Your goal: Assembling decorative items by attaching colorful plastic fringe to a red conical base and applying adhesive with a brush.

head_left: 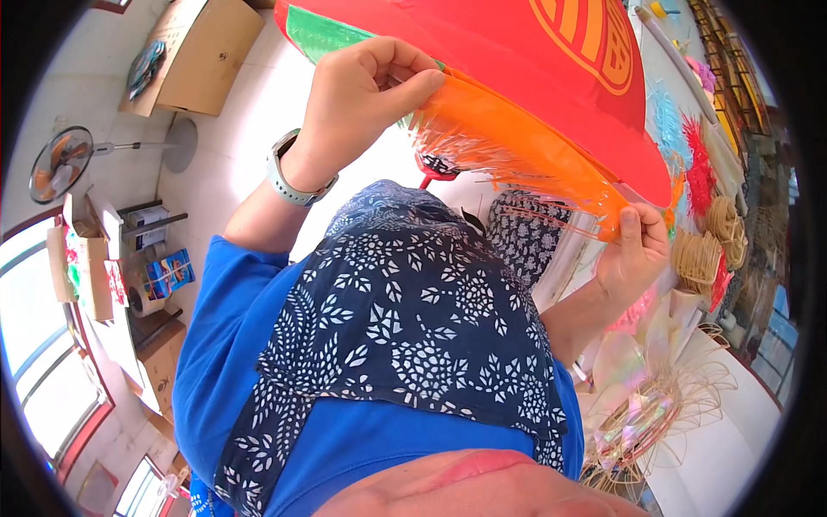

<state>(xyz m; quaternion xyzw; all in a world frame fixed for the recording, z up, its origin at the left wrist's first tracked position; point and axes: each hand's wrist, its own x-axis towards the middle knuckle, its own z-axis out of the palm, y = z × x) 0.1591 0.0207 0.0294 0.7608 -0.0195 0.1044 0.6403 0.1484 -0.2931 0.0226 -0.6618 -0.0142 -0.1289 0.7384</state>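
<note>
A large red fabric piece [465, 43], rounded like a lantern, with a yellow emblem and a green section at its left, fills the top of the view. Along its lower edge runs a strip of orange plastic fringe [508, 129], its loose strands hanging toward me. My left hand [370, 90] is closed, thumb and forefinger pinching the fringe's left end against the red edge. At the far right end, my right hand [633, 246] grips the fringe between thumb and fingers. The strip is stretched between both hands.
Coils of tan cord [699, 250], coloured tinsel bundles [699, 164] and a wire-framed iridescent ornament [642, 414] lie on the right. To the left stand a fan [65, 164], a large cardboard box [194, 60] and a shelf with a tape roll [142, 289].
</note>
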